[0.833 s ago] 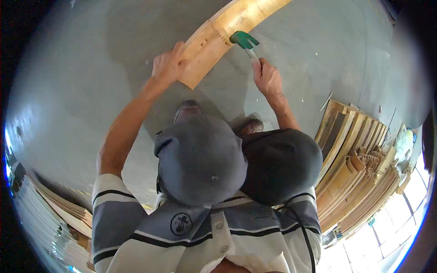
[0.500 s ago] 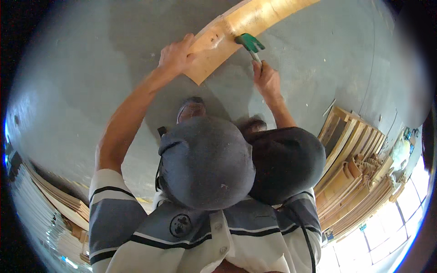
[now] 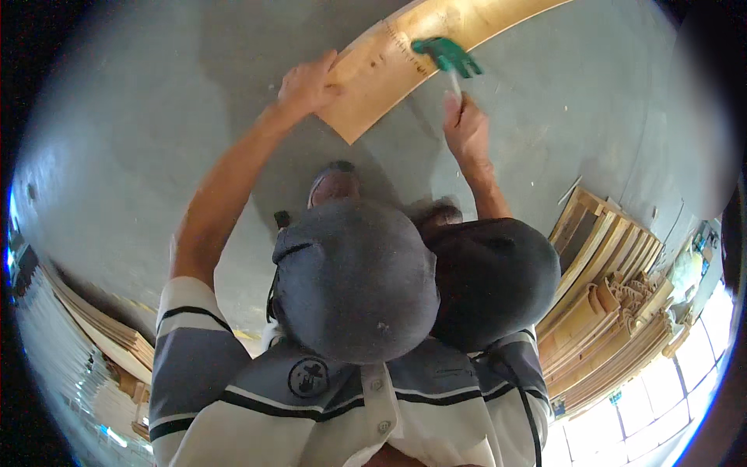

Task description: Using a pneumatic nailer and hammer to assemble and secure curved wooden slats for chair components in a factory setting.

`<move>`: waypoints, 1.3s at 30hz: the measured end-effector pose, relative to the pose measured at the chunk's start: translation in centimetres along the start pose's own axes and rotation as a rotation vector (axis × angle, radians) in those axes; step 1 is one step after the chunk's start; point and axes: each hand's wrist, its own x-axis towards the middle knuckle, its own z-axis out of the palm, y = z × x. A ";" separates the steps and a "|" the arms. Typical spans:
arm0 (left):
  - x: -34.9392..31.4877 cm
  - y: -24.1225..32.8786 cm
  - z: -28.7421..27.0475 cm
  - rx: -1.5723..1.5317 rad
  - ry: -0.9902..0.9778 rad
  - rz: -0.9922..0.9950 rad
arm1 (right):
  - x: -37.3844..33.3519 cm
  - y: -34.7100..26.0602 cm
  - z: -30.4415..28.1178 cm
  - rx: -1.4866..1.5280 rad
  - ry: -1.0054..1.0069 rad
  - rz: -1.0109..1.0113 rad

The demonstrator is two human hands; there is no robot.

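A long, light-brown plywood board (image 3: 364, 100), apparently curved, lies on the grey floor at the top of the view. My left hand (image 3: 308, 86) grips its left edge near the close end, thumb on the top face. In my right hand (image 3: 468, 132) is a claw hammer (image 3: 447, 56) with a green head and a pale handle. The head hangs over the board beside a line of small dark marks, perhaps nails or staples, that runs across it. Motion blurs the hammer slightly, and I cannot tell whether it touches the wood.
My bent knees (image 3: 354, 280) and shoes (image 3: 336, 185) are between my arms. Slatted wooden frames (image 3: 603, 233) and stacked curved wooden pieces (image 3: 591, 335) stand at the right, near bright windows. More stacked panels (image 3: 105, 327) are at the lower left.
The hammer has moved up and to the right from the line of marks, with my right hand. My left hand stays on the board's edge; the whole view has shifted slightly.
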 end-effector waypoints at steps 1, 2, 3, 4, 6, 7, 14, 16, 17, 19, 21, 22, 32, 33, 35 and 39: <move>1.7 1.0 0.1 -0.018 -0.029 0.018 | 0.0 0.1 -1.7 0.082 0.084 0.007; 3.1 2.0 0.3 -0.034 -0.057 0.032 | -0.3 1.1 -2.3 0.059 0.105 0.023; 3.3 2.2 0.2 -0.032 -0.054 0.032 | -0.7 2.0 -1.7 0.005 0.124 -0.016; 3.4 2.3 0.1 -0.024 -0.079 0.017 | -0.8 2.9 -1.1 -0.049 0.143 -0.057; 4.0 3.0 0.4 0.000 -0.117 0.014 | 0.3 4.1 -0.5 -0.100 0.079 -0.034; 3.8 2.7 0.3 -0.030 -0.074 0.021 | 1.1 3.6 -0.2 -0.159 0.001 -0.037; 2.8 2.3 -0.5 -0.043 -0.117 -0.144 | -3.7 5.2 -4.2 0.053 0.170 0.117; 1.9 3.6 0.5 0.034 0.111 -0.080 | -5.9 7.2 -5.3 0.115 0.197 0.236; 1.1 4.4 1.2 0.103 0.336 -0.030 | -7.2 8.2 -5.7 0.113 0.214 0.243; -0.9 8.3 2.3 0.144 0.350 0.076 | -10.0 9.7 -5.7 0.159 0.272 0.294; -1.6 10.4 3.6 0.190 0.365 0.167 | -12.0 10.1 -5.3 0.205 0.292 0.360; -1.7 10.7 4.3 0.295 0.295 0.179 | -13.0 10.3 -5.1 0.248 0.302 0.419; 0.7 8.3 0.1 -0.242 -0.109 0.042 | -16.5 9.1 -5.3 0.267 0.276 0.514; 0.6 8.4 -1.4 -0.458 -0.255 -0.045 | -16.1 8.7 -5.5 0.269 0.239 0.524; -0.1 8.8 -1.8 -0.904 -0.393 -0.123 | -15.2 8.0 -5.5 0.297 0.279 0.493; -0.1 7.7 3.1 -1.385 -0.523 -0.249 | -13.8 6.7 -6.9 0.277 0.280 0.460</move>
